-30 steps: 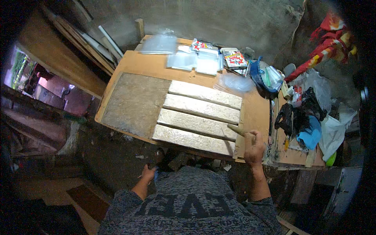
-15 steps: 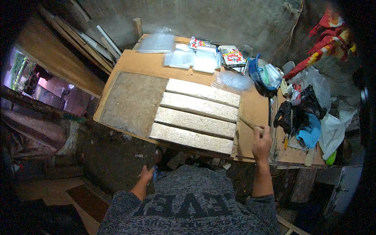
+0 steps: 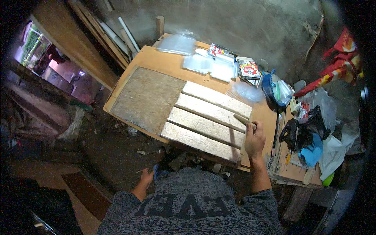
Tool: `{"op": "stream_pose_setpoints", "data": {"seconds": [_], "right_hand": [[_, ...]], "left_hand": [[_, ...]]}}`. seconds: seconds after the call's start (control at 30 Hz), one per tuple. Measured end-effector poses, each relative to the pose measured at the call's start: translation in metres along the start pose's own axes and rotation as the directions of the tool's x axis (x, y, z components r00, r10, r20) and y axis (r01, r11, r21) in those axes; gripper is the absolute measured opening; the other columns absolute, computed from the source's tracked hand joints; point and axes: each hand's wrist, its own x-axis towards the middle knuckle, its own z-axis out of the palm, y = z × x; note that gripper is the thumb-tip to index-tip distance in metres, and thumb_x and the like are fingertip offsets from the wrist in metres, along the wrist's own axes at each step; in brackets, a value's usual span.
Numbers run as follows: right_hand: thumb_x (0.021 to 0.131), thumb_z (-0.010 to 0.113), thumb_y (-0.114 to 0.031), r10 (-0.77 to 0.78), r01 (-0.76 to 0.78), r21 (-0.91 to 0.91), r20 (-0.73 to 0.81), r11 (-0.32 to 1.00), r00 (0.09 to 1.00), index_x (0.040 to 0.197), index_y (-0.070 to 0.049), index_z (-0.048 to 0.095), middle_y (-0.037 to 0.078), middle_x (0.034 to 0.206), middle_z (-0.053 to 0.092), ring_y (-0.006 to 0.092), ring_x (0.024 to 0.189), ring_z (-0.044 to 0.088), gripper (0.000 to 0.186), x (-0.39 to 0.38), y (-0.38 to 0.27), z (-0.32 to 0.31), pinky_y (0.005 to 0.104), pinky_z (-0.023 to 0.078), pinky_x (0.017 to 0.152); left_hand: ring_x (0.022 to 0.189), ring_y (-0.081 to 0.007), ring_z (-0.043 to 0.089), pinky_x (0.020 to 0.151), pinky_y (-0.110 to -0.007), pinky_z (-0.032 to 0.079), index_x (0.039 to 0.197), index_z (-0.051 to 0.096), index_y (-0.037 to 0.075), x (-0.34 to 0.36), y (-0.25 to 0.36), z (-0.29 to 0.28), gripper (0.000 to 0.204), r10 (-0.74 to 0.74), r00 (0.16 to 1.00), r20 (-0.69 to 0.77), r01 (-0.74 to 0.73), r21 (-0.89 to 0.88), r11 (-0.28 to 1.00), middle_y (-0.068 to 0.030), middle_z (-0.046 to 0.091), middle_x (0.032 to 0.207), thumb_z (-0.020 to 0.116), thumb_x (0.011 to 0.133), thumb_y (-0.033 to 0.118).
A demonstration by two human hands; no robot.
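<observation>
Several long cream-white slabs [image 3: 207, 111], grainy like tempeh, lie side by side with narrow gaps on the wooden table [image 3: 154, 58]. My right hand [image 3: 255, 143] is at their right ends, closed around a slim brownish stick-like tool [image 3: 243, 119]. Its tip points left, over the slabs; whether it touches them I cannot tell. A thin shadow falls across the nearer slabs. Low beside my body, away from the table, my left hand [image 3: 147, 177] is closed, with a thin pale stick [image 3: 139, 171] poking out of its fingers.
A dark worn board [image 3: 149, 98] covers the table's left part. Clear plastic bags [image 3: 197, 64] and small printed boxes [image 3: 248, 67] lie along the back. A blue basket [image 3: 268, 88] stands at the right, beside black bags [image 3: 290, 131] and a blue bag [image 3: 312, 149].
My right hand has brought the tool left from beside the slabs to over their right ends. The view has turned, so the table sits farther right. My left hand stays low.
</observation>
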Motion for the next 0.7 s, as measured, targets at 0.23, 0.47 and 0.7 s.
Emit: {"op": "stream_pose_setpoints", "data": {"seconds": [0.23,0.47,0.7], "right_hand": [[0.099,0.064,-0.023,-0.042,0.034,0.158,0.049,0.987,0.998,0.111,-0.002,0.059,0.018,0.086,0.065,0.0261,0.074,0.064,0.024,0.009,-0.028,0.024,0.0391,0.050,0.066],[0.099,0.064,-0.021,-0.156,0.135,0.161,0.126,0.978,0.980,0.110,-0.002,0.056,0.022,0.086,0.067,0.0324,0.074,0.066,0.023,0.019,-0.055,0.046,0.0413,0.051,0.066],[0.100,0.063,-0.020,-0.263,0.252,0.165,0.049,0.954,0.964,0.107,-0.003,0.056,0.019,0.074,0.062,0.0297,0.065,0.064,0.020,0.033,-0.074,0.068,0.0394,0.050,0.060]], "left_hand": [[0.137,-0.0381,0.048,0.110,-0.045,0.043,0.153,0.037,0.012,-0.028,0.020,-0.003,0.069,-0.047,0.997,-0.056,0.046,-0.021,0.999,-0.0192,0.046,0.153,0.067,0.095,0.033],[0.139,-0.0374,0.046,0.112,-0.044,0.041,0.154,0.036,0.011,-0.037,0.024,-0.008,0.071,-0.036,0.997,-0.068,0.030,-0.080,0.996,-0.0213,0.043,0.154,0.068,0.094,0.032],[0.139,-0.0384,0.045,0.109,-0.046,0.043,0.155,0.033,0.011,-0.033,0.005,-0.008,0.075,-0.074,0.997,-0.033,0.069,-0.133,0.989,-0.0227,0.042,0.154,0.069,0.093,0.034]]}}
